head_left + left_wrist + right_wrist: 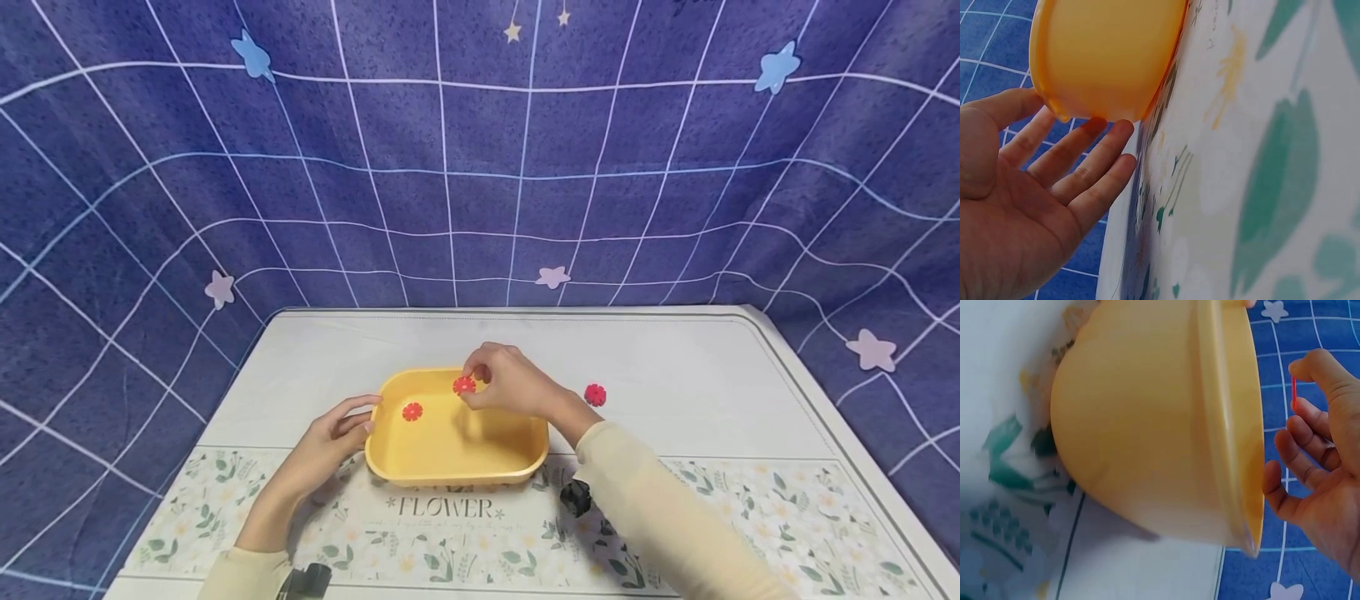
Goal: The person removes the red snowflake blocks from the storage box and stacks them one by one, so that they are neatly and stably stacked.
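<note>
A yellow plastic basin stands on the white tabletop. My left hand is at its left end; in the left wrist view the fingers spread loosely, with fingertips right at the basin's wall and rim. Above the basin, my right hand pinches a thin red flower-shaped disc between thumb and finger. The right wrist view shows this red disc edge-on, beyond the basin's rim. Another red flower-shaped disc is inside the basin, toward its left side.
To the right of the basin, behind the right forearm, a darker red flower-shaped disc lies on the table. The table mat has a floral band with the word FLOWER. A blue grid-patterned curtain hangs behind and at both sides.
</note>
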{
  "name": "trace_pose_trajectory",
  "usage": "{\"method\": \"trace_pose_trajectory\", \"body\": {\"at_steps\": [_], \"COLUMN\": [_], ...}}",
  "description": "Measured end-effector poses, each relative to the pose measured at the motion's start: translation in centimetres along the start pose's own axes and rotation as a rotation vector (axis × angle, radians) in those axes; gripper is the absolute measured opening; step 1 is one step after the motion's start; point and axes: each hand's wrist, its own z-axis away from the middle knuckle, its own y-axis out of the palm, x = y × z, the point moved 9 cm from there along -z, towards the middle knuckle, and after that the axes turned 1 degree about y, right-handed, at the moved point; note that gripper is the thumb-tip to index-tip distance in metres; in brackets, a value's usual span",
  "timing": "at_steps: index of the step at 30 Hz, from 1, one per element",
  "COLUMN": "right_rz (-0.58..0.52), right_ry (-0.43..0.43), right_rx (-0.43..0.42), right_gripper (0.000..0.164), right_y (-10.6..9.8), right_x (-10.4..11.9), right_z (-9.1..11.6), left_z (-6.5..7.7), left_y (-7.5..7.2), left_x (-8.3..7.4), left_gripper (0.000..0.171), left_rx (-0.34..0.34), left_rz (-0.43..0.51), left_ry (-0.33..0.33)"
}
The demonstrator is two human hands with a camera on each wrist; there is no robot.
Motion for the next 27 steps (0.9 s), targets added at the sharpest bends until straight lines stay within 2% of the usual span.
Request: {"method": "trace_pose_trajectory", "body": {"at_steps": [8, 13, 17, 27], "right_rz": [0.007, -0.014, 0.004, 0.047], "right_ry": [0.036, 0.076, 0.085, 0.131], "right_rx": [-0.031, -0.069, -0.108, -0.176], "right_gripper": [0.021, 0.019, 0.017, 0.02], "right_y": [-2.5, -4.4, -5.6, -7.3], "right_x": [-1.2, -2.8, -4.2, -7.3], "right_z": [1.1, 2.2, 3.4, 6.4], "left_z": [0.0, 0.0, -0.1, 0.0], "left_y": [0.0, 0.0, 0.2, 0.0], "left_x": [0.0, 0.1, 0.1, 0.1], "left_gripper": [0.049, 0.05, 0.049, 0.049], "left_rx": [-0.002, -0.005, 0.01, 0.001], "left_rz": [0.014, 0.006, 0.033, 0.007], "left_ry": [0.002, -0.004, 0.005, 0.001]}}
